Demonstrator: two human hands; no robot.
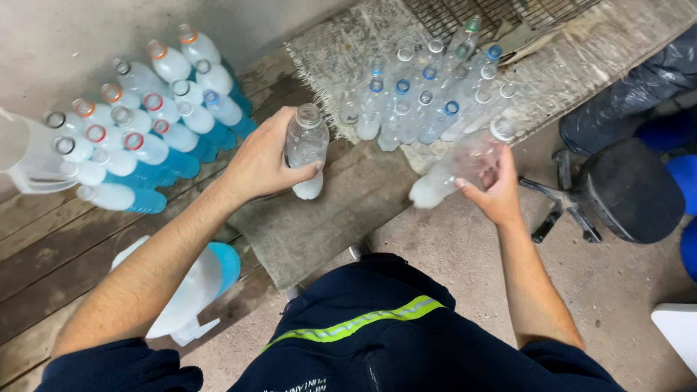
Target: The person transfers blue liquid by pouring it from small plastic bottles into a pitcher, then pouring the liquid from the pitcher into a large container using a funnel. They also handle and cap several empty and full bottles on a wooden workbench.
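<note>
Left hand [258, 163] is wrapped around a clear plastic bottle [306, 149], fingers closed on its body, the open neck pointing up and away, the bottle held just above the grey mat [319, 225] on the floor. Right hand [494, 190] grips a second clear bottle [454, 170], tilted, base down toward the left; it is blurred, so the fingers behind it are hard to make out, but they curl round its upper part near the neck.

Past the hands, a cluster of empty clear bottles [428, 94] stands on a woven rug [566, 72], some with blue rings at the neck, one with a green cap at the far end. Where one bottle ends and the next begins is tough to tell in there.

Over on the left, a batch of white-filled bottles with blue bases [145, 138] leans in rows on the wooden boards [43, 247], uncapped, orange and red rings at several necks. A big translucent jug [25, 152] is cut off by the left edge. Nearer the person, a white spray bottle with a blue end [192, 287] lies partly hidden behind the left forearm.

Right side: a black office chair [624, 189], its base only partly showing, and a dark plastic bag [639, 94] beyond it. A white corner [679, 330] pokes in at the lower right, too cut off to identify.
</note>
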